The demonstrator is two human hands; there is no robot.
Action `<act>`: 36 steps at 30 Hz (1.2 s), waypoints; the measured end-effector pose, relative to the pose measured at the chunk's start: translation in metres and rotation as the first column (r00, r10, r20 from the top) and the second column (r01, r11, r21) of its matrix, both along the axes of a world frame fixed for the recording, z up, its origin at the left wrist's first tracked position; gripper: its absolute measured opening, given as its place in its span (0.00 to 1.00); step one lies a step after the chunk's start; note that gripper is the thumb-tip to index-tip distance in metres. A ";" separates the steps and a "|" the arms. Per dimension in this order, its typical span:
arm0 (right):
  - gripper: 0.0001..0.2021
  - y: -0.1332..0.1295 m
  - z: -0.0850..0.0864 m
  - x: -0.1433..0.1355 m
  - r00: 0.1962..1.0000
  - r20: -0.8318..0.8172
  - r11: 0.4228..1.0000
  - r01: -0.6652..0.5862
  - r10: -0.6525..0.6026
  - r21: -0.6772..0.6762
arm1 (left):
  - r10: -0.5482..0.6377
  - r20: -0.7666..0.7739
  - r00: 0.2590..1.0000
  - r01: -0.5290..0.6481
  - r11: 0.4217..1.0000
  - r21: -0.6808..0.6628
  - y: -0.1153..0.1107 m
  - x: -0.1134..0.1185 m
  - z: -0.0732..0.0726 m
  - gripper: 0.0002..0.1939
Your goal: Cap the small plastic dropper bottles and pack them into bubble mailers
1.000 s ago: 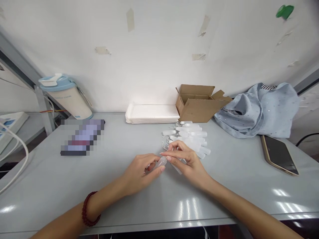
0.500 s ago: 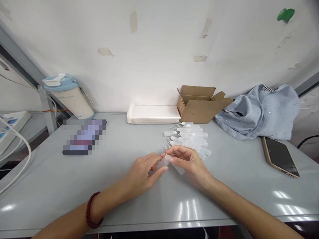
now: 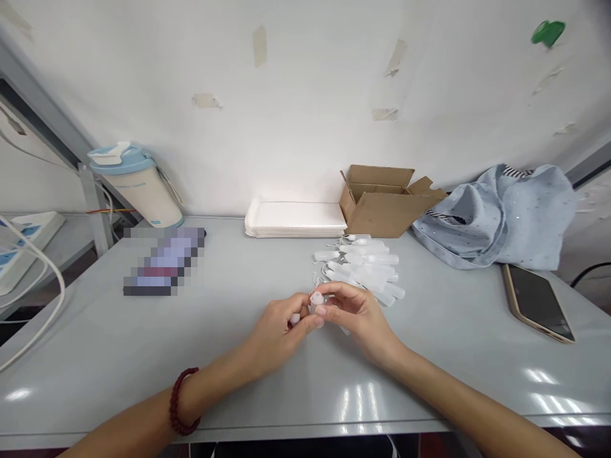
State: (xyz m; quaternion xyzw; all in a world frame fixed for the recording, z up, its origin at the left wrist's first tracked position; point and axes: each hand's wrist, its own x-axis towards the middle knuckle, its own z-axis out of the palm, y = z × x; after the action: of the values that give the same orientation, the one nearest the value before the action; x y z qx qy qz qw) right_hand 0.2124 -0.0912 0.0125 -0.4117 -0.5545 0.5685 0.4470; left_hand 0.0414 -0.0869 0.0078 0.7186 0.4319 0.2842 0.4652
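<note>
A small translucent white plastic bottle [image 3: 317, 304] stands nearly upright between my fingers, its round open-looking neck facing up. My left hand [image 3: 279, 331] closes around its left side, thumb toward its lower front; a small whitish piece [image 3: 294, 319] shows in the curl of those fingers. From the right, my right hand [image 3: 360, 315] pinches the bottle with thumb and index finger. Just behind my hands lies a loose pile of similar white tubes [image 3: 367, 261], some with thin curly white strips at their ends. One more whitish piece is partly hidden under my right hand.
At the back stand a stack of white trays [image 3: 296, 219] and an open cardboard box [image 3: 382, 213]. A blue cloth bag [image 3: 496, 216] and a phone [image 3: 539, 302] lie at right. On the left are a tumbler [image 3: 143, 187], a pixelated object [image 3: 165, 261] and a power strip [image 3: 28, 248].
The bottle has tipped more upright in my fingers, and its neck now shows. A whitish piece has come into sight in my left hand. The pile has not moved.
</note>
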 end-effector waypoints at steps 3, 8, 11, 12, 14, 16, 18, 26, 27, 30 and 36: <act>0.06 0.000 0.000 -0.001 0.997 0.073 0.998 0.001 -0.005 0.063 | -0.064 0.015 0.998 0.065 0.991 -0.115 0.001 0.000 0.003 0.10; 0.06 0.001 0.000 0.000 0.985 0.170 0.993 0.012 -0.031 0.115 | -0.070 -0.027 0.997 0.062 0.969 -0.238 0.008 -0.006 0.007 0.08; 0.06 0.002 -0.001 0.001 0.969 0.225 0.959 0.039 -0.105 0.280 | -0.034 -0.068 0.997 0.014 0.961 -0.278 0.015 -0.016 0.008 0.12; 0.07 0.002 -0.003 0.002 0.960 0.248 0.937 0.039 -0.131 0.347 | -0.023 -0.081 0.996 -0.002 0.954 -0.299 0.017 -0.020 0.008 0.13; 0.08 0.002 -0.007 0.001 0.940 0.293 0.891 0.024 -0.174 0.453 | -0.014 -0.092 0.996 -0.018 0.940 -0.339 0.021 -0.027 0.008 0.13; 0.08 0.002 -0.012 0.000 0.927 0.330 0.867 -0.012 -0.177 0.499 | -0.023 -0.067 0.997 -0.002 0.938 -0.347 0.025 -0.032 0.008 0.14; 0.08 0.002 -0.017 -0.002 0.922 0.355 0.861 -0.048 -0.158 0.506 | -0.026 -0.008 1.000 0.022 0.944 -0.328 0.027 -0.035 0.009 0.14; 0.08 0.006 -0.027 -0.003 0.862 0.486 0.815 -0.174 -0.145 0.552 | 0.083 -0.004 0.997 -0.079 0.926 -0.370 0.023 -0.029 0.020 0.15; 0.08 0.007 -0.028 -0.003 0.857 0.497 0.805 -0.197 -0.136 0.559 | 0.086 -0.020 0.996 -0.087 0.932 -0.353 0.022 -0.028 0.020 0.14; 0.09 0.008 -0.031 -0.002 0.858 0.496 0.778 -0.220 -0.133 0.588 | 0.073 -0.053 0.996 -0.084 0.965 -0.247 0.020 -0.025 0.015 0.13; 0.10 0.006 -0.030 -0.003 0.874 0.453 0.715 -0.203 -0.176 0.669 | 0.086 -0.066 0.994 -0.070 0.974 0.213 0.017 -0.022 0.005 0.11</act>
State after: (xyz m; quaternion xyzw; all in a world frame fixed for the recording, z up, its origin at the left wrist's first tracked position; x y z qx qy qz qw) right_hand 0.2099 -0.0850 -0.0179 -0.3367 -0.8243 0.1973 0.4102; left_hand 0.0196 -0.0694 0.0129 0.7565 0.4441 0.3194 0.3584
